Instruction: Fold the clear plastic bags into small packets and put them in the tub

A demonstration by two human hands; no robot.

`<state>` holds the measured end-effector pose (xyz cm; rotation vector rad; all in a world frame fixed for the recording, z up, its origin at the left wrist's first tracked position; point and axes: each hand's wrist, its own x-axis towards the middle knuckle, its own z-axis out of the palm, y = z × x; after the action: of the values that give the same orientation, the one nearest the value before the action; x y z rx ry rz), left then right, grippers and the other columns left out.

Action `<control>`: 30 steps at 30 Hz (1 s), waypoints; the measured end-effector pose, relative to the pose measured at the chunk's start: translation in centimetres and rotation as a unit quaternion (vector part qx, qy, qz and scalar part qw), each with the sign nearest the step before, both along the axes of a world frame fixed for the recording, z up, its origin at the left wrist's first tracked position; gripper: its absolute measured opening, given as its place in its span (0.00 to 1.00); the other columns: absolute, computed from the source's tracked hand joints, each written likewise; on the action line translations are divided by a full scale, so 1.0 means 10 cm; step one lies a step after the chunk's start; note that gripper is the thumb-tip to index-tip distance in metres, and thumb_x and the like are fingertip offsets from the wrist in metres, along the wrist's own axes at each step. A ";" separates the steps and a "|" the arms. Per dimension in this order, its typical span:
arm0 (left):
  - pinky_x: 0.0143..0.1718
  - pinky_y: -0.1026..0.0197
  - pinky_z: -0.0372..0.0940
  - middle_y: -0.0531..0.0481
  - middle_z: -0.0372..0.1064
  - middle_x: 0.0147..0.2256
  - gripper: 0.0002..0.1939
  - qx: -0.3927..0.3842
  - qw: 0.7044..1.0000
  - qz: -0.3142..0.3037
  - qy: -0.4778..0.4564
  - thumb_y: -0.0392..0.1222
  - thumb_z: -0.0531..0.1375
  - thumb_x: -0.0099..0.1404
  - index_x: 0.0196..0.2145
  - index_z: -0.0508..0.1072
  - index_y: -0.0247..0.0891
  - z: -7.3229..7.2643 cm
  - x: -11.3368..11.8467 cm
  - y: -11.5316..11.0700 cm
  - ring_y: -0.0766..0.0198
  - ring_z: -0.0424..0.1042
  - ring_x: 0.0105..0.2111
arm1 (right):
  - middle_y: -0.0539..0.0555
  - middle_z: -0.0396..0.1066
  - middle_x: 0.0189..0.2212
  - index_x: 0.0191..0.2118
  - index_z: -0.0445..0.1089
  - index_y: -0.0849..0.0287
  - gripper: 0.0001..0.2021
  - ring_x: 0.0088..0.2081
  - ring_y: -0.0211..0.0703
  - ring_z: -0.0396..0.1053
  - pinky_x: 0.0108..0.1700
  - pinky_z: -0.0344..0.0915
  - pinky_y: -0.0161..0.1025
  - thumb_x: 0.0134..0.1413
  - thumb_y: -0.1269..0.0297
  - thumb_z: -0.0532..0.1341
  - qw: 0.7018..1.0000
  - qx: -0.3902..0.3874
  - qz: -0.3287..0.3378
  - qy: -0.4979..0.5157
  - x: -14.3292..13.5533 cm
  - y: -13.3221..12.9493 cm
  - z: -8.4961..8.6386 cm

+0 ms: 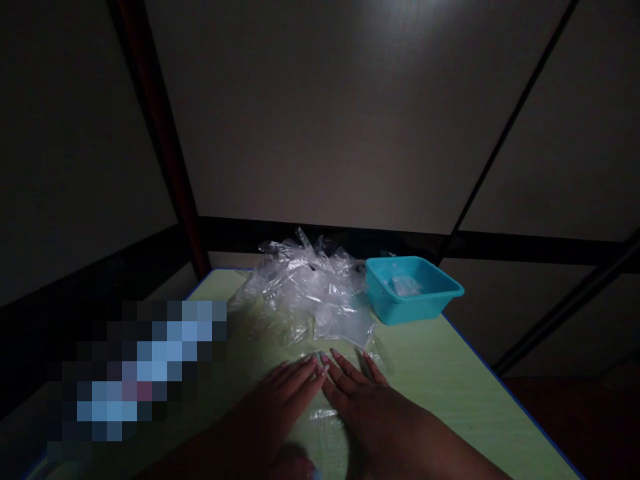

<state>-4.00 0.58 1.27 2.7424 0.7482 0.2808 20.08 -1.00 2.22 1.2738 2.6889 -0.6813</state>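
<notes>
My left hand (290, 385) and my right hand (353, 383) lie flat, palms down and side by side, on a thin clear plastic sheet (323, 417) spread on the pale green table (450, 387). The fingers of both hands are stretched out and point away from me. Just beyond the fingertips lies a crumpled heap of clear plastic bags (305, 290). Neither hand grips anything.
A turquoise plastic tub (413, 288) stands at the far right of the table next to the heap, with something pale and clear inside. A blurred patch covers the left side. The table's blue edge runs along the right. The room is dim.
</notes>
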 end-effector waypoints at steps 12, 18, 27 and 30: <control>0.55 0.31 0.50 0.35 0.42 0.66 0.32 0.129 0.968 0.213 0.038 0.50 0.55 0.67 0.65 0.52 0.42 -0.13 -0.03 0.14 0.37 0.39 0.64 | 0.59 0.20 0.67 0.67 0.22 0.54 0.61 0.66 0.67 0.24 0.60 0.20 0.69 0.39 0.52 0.69 1.000 -0.016 0.002 0.008 0.00 -0.01 -0.04; 0.57 0.28 0.41 0.34 0.39 0.66 0.34 0.205 0.941 0.266 0.045 0.49 0.57 0.65 0.64 0.54 0.39 -0.14 -0.12 0.25 0.36 0.35 0.65 | 0.62 0.16 0.66 0.66 0.21 0.54 0.65 0.65 0.68 0.19 0.59 0.19 0.69 0.34 0.45 0.70 0.999 -0.027 -0.011 0.012 0.02 0.00 -0.01; 0.57 0.29 0.42 0.35 0.35 0.67 0.45 0.170 0.959 0.224 0.034 0.59 0.63 0.57 0.65 0.51 0.43 -0.16 -0.10 0.24 0.35 0.36 0.64 | 0.64 0.17 0.66 0.67 0.23 0.60 0.60 0.66 0.62 0.19 0.61 0.19 0.66 0.42 0.35 0.62 0.999 -0.031 -0.038 0.024 -0.04 0.01 0.08; 0.55 0.27 0.43 0.36 0.34 0.67 0.48 0.149 0.964 0.214 0.049 0.61 0.63 0.55 0.66 0.48 0.46 -0.15 -0.12 0.22 0.33 0.36 0.64 | 0.63 0.17 0.66 0.67 0.23 0.60 0.60 0.66 0.62 0.19 0.60 0.19 0.66 0.42 0.35 0.61 0.998 -0.036 -0.038 0.023 -0.03 0.01 0.08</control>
<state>-5.24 2.76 -0.22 2.8553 1.4358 0.3748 19.80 -0.88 3.03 1.3660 2.6360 -0.8188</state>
